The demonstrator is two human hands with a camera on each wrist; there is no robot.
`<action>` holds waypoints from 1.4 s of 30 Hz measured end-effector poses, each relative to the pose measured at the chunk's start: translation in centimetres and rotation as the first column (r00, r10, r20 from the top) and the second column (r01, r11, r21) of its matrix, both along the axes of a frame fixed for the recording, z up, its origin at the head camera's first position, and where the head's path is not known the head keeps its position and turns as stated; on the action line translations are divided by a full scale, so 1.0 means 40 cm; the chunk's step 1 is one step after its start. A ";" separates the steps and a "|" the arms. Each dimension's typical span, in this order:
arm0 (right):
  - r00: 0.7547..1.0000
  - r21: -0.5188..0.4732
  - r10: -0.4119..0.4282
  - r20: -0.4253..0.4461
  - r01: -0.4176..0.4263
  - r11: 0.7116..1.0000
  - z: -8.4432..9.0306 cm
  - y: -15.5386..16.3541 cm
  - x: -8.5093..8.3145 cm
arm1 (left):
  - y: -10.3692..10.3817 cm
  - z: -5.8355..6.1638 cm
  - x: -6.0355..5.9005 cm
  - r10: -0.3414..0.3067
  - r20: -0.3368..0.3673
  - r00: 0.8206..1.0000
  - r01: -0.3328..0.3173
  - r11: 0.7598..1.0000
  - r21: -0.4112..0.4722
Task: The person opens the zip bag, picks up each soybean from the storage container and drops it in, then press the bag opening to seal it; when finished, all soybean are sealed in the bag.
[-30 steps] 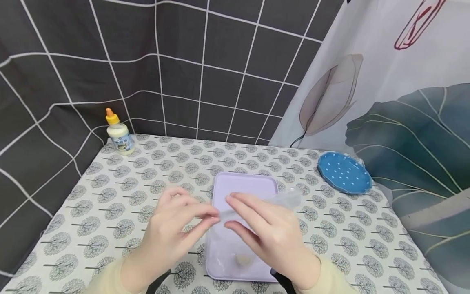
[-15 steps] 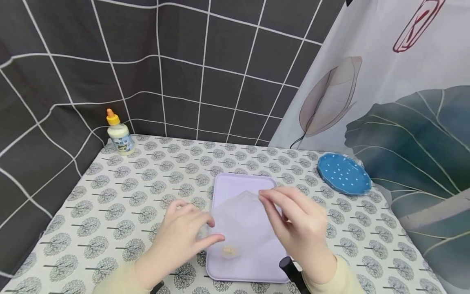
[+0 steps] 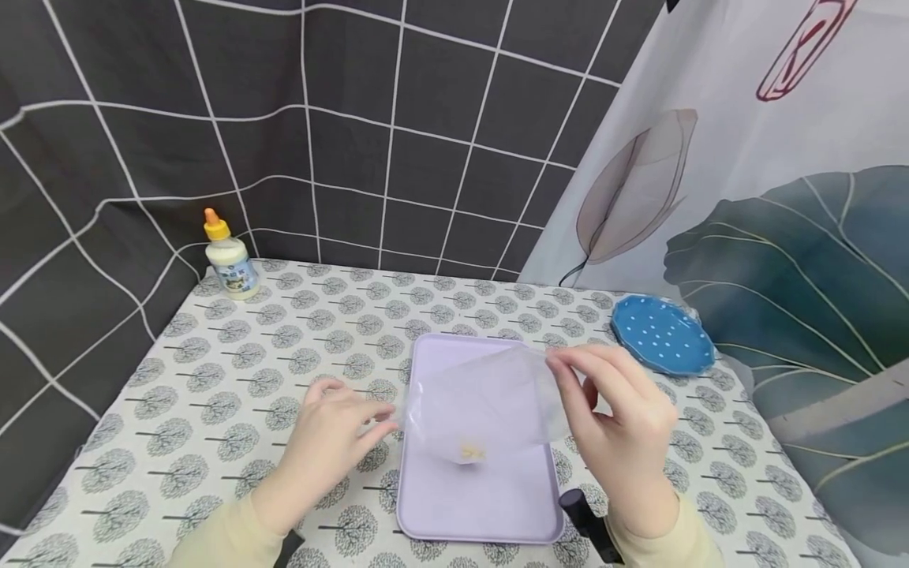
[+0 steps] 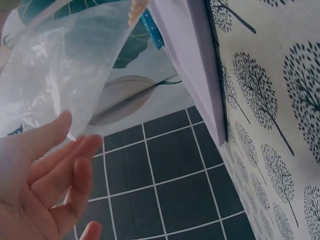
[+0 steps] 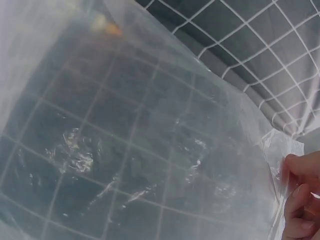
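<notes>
Head view: both hands, left (image 3: 334,430) and right (image 3: 621,418), pinch the clear bag (image 3: 483,406) above the tray (image 3: 476,505).

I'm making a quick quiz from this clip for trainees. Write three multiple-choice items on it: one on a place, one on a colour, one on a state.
1. Where does the glue bottle stand?
A. far left corner of the table
B. on the tray
C. beside the plate

2. What colour is the plate?
A. red with stripes
B. blue with white dots
C. plain green

3. How is the clear plastic bag held?
A. lying flat, untouched
B. by the left hand alone
C. right hand pinches one edge, left hand at the other, above the lilac tray

Answers:
1 A, it stands by the dark grid cloth at the far left.
2 B, white dots on blue show.
3 C, fingers meet both edges and the bag is raised.
</notes>
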State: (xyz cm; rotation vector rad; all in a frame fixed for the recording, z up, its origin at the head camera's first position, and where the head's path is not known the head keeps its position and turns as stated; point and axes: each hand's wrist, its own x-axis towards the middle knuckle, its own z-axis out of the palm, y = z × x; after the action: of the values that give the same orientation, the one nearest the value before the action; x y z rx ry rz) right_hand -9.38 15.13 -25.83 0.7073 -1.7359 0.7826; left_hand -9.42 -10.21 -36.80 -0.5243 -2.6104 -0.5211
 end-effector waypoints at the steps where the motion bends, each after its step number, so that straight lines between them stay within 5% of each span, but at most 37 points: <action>1: 1.000 -0.002 -0.007 0.003 0.007 1.000 -0.001 0.004 -0.001 | 0.002 0.000 0.000 -0.004 0.004 1.000 0.004 1.000 -0.001; 12: 0.996 -0.048 -0.060 0.064 0.063 0.997 -0.007 0.033 -0.010 | -0.018 -0.017 0.003 0.009 0.038 0.999 -0.008 1.000 -0.027; 16: 0.999 -0.037 0.024 -0.023 -0.025 0.999 -0.009 0.016 -0.008 | -0.006 0.017 0.011 -0.026 -0.008 1.000 0.026 1.000 -0.007; 19: 0.989 -0.002 0.112 -0.099 -0.112 0.994 -0.010 -0.009 -0.006 | 0.026 0.065 0.020 -0.112 -0.133 0.985 0.125 0.988 0.093; 22: 0.978 0.074 0.171 -0.116 -0.163 0.984 -0.011 -0.035 0.001 | 0.067 0.118 0.027 -0.207 -0.336 0.919 0.287 0.935 0.209; 26: 0.970 0.146 0.206 -0.126 -0.188 0.971 -0.011 -0.063 0.012 | 0.107 0.174 0.029 -0.235 -0.563 0.792 0.443 0.856 0.267; 29: 0.967 0.140 0.218 -0.131 -0.200 0.970 -0.016 -0.064 0.014 | 0.114 0.195 0.030 -0.223 -0.626 0.748 0.474 0.839 0.268; 32: 0.978 0.077 0.175 -0.110 -0.167 0.983 -0.033 -0.038 0.004 | 0.100 0.196 0.029 -0.190 -0.621 0.760 0.453 0.841 0.297; 37: 0.994 -0.007 0.042 0.099 -0.041 0.999 -0.083 0.033 -0.022 | 0.054 0.183 0.027 -0.101 -0.513 0.852 0.347 0.843 0.410; 39: 0.972 0.008 0.028 0.233 -0.031 0.999 -0.105 0.055 -0.033 | 0.035 0.177 0.027 -0.075 -0.464 0.882 0.304 0.845 0.441; 42: 0.889 0.052 0.026 0.457 -0.056 0.997 -0.132 0.068 -0.046 | 0.011 0.171 0.026 -0.047 -0.420 0.906 0.262 0.843 0.471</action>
State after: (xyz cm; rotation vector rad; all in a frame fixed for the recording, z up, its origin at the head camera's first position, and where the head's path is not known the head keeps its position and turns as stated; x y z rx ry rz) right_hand -11.21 17.84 -31.10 0.6364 -2.1844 0.9839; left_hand -8.37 -9.75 -29.96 -0.5889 -1.9382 -1.0215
